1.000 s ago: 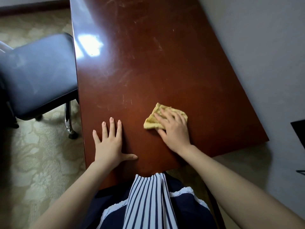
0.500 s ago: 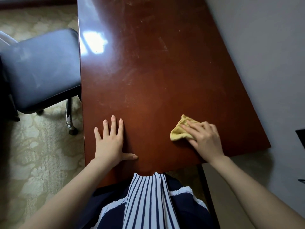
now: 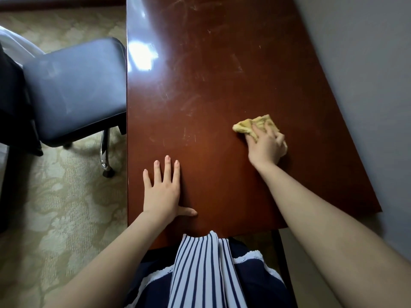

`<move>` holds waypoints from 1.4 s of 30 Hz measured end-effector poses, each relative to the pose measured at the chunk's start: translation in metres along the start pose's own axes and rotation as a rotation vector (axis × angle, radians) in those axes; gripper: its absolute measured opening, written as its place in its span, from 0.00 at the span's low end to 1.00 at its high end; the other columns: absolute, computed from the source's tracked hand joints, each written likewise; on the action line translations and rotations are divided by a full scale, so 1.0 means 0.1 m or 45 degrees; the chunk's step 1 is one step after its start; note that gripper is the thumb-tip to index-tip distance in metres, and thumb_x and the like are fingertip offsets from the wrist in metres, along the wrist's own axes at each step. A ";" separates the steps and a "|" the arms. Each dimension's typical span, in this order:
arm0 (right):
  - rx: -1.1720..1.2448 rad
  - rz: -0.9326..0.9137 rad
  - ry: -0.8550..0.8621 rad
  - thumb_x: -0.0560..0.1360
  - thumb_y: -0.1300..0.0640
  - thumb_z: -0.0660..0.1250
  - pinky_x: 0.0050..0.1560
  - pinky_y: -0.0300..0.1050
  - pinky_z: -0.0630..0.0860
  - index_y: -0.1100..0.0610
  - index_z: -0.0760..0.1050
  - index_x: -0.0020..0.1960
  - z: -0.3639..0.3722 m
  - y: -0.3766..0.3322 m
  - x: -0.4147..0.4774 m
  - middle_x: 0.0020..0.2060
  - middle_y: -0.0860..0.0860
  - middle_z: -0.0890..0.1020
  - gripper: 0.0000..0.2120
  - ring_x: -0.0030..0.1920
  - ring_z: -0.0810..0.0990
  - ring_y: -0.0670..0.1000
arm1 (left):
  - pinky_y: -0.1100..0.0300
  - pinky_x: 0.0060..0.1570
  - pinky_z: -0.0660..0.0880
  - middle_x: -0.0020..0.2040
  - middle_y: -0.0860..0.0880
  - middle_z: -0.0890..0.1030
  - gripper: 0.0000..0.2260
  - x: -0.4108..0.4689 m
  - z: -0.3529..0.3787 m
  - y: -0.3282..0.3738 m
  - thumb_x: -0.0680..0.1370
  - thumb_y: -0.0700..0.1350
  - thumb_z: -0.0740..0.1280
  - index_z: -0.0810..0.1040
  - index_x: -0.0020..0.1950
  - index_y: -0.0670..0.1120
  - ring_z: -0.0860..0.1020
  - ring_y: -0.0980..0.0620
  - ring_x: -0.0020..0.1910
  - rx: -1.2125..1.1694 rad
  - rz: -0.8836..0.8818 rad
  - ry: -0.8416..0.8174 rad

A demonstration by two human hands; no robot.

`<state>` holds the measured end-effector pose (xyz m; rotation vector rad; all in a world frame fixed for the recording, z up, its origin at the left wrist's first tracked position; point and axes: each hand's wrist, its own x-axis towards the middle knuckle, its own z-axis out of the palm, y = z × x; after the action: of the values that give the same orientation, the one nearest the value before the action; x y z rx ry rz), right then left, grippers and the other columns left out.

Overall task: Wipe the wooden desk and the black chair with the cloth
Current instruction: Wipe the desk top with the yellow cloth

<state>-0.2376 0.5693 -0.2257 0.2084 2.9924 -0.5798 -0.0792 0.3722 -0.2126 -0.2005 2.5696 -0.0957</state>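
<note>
Both on the wooden desk (image 3: 222,85): left hand (image 3: 163,192) flat, released; right hand (image 3: 266,145) apparently clutching the cloth (image 3: 246,126).

The surface (image 3: 211,96) is glossy reddish-brown with pale scuff streaks; the cloth (image 3: 249,125) is mustard yellow. The chair (image 3: 73,90) — slate-black. The carpet (image 3: 55,207) — beige, floral-patterned. The garment (image 3: 200,270) has navy-and-white stripes.

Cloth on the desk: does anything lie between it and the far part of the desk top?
Nothing visible does. The right hand holds the cloth on the wooden desk; the top beyond it shows only scratches and glare. The left hand rests flat, nearer the person.
</note>
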 end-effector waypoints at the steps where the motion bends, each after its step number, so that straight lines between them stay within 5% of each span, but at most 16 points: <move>1: -0.008 -0.103 -0.048 0.78 0.44 0.62 0.67 0.47 0.52 0.43 0.70 0.68 0.05 -0.09 -0.06 0.73 0.46 0.64 0.19 0.69 0.60 0.55 | 0.38 0.71 0.44 0.77 0.39 0.36 0.62 0.00 0.00 0.00 0.60 0.77 0.63 0.32 0.75 0.42 0.40 0.36 0.76 0.004 0.000 0.004; 8: -0.046 -0.683 -0.212 0.76 0.46 0.65 0.65 0.51 0.58 0.42 0.70 0.68 0.24 -0.29 -0.75 0.67 0.47 0.72 0.21 0.65 0.66 0.56 | 0.39 0.71 0.45 0.77 0.39 0.37 0.62 -0.01 -0.04 0.01 0.61 0.77 0.62 0.34 0.76 0.41 0.43 0.36 0.76 0.055 -0.001 -0.020; 16: -0.034 -0.980 -0.144 0.66 0.53 0.76 0.53 0.52 0.73 0.49 0.80 0.59 0.00 0.31 -1.12 0.54 0.48 0.82 0.21 0.49 0.78 0.55 | 0.37 0.71 0.46 0.77 0.34 0.41 0.61 0.03 -0.22 0.12 0.63 0.75 0.64 0.37 0.76 0.38 0.48 0.33 0.75 0.146 -0.048 -0.156; 27: -0.080 -0.304 0.153 0.69 0.62 0.74 0.50 0.53 0.69 0.51 0.77 0.63 -0.38 1.26 -0.52 0.56 0.54 0.81 0.23 0.49 0.74 0.60 | 0.40 0.72 0.48 0.75 0.30 0.40 0.62 0.09 -0.22 0.33 0.64 0.76 0.60 0.36 0.74 0.32 0.46 0.29 0.74 0.030 -0.168 -0.208; 39: 0.117 0.482 0.255 0.78 0.47 0.62 0.66 0.55 0.63 0.46 0.73 0.66 -0.59 1.10 0.69 0.66 0.46 0.73 0.17 0.64 0.65 0.54 | 0.40 0.72 0.48 0.75 0.30 0.42 0.63 0.10 -0.11 0.34 0.62 0.78 0.58 0.36 0.74 0.33 0.47 0.29 0.74 0.041 -0.169 -0.125; 42: 0.092 0.421 0.141 0.79 0.46 0.60 0.69 0.52 0.61 0.46 0.73 0.67 -0.50 0.87 0.74 0.68 0.43 0.71 0.18 0.66 0.64 0.54 | 0.40 0.72 0.48 0.75 0.29 0.41 0.63 0.11 -0.12 0.34 0.62 0.77 0.59 0.36 0.74 0.32 0.47 0.29 0.74 0.047 -0.174 -0.133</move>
<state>-0.3005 0.6770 -0.2190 0.7461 2.9440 -0.6549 -0.0994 0.4044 -0.2119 -0.3579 2.4462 -0.1793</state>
